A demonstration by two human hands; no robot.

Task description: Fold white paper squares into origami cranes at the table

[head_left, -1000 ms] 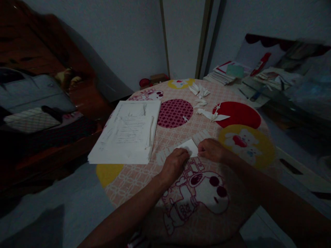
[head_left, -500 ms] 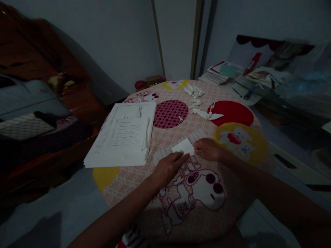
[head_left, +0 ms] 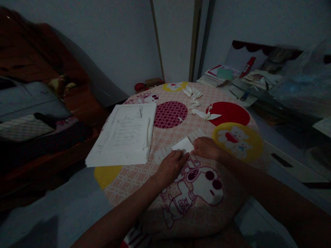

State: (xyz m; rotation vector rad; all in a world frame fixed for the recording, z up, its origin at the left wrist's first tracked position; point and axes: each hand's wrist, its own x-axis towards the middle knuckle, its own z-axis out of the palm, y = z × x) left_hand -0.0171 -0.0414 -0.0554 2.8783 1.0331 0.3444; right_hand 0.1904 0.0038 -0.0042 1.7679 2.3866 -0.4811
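Note:
A small folded piece of white paper [head_left: 184, 143] lies on the cloth-covered round table [head_left: 134, 179]. My left hand [head_left: 172, 167] holds it down at the near left edge, its fingers on the paper and its thumb along the near side. Curled closed, my right hand [head_left: 205, 148] grips or presses the right corner; its fingertips are partly hidden. Beyond the hands lie a folded paper crane [head_left: 207, 115], a smaller folded paper piece [head_left: 194, 104] and a cluster of folded white paper [head_left: 192, 92].
A thick stack of printed sheets [head_left: 124, 134] stands left of my hands, near the table's edge. On the right, a glass side table [head_left: 258, 90] bears papers, a red object [head_left: 247, 67] and a plastic bag [head_left: 302, 82]. A grey bag [head_left: 28, 100] rests on the wooden seat at the left.
My right hand's fingers have shifted slightly left along the paper's right edge. The left hand stays nearly in place. The whole view has shifted a little.

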